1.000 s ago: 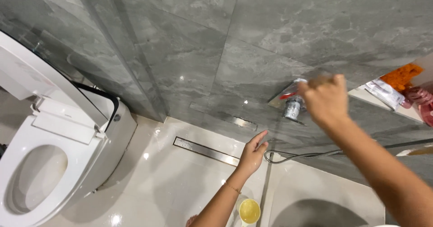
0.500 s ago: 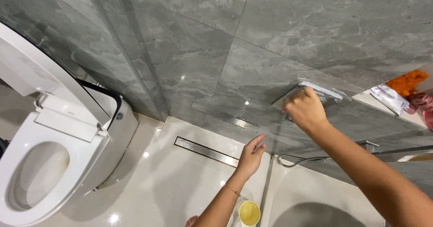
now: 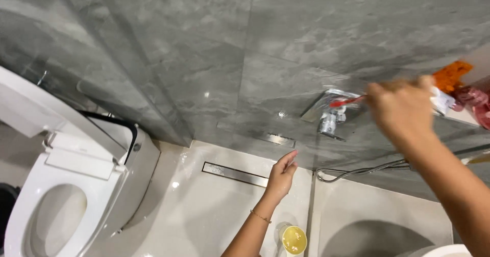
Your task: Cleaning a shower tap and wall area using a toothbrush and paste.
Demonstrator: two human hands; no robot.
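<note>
My right hand [image 3: 400, 109] is raised in front of the grey stone wall and is closed on a thin red-handled brush [image 3: 347, 102]. The brush tip points left, over a chrome shower valve [image 3: 331, 119] fixed to the wall. My left hand [image 3: 282, 175] is lower down with its fingers stretched out, pressed flat against a glass panel near the floor. It holds nothing. A thin bracelet sits on that wrist.
A white toilet [image 3: 66, 185] with its lid up stands at the left. A metal floor drain [image 3: 235, 174] runs along the wall. A chrome shower hose [image 3: 357, 171] loops at the right. A small cup of yellow liquid [image 3: 294, 239] sits on the floor. Orange and pink items [image 3: 462, 83] lie on a ledge.
My right hand has pulled back to the right, off the chrome valve, which now shows. The red brush is visible in it again. My left hand stays on the glass.
</note>
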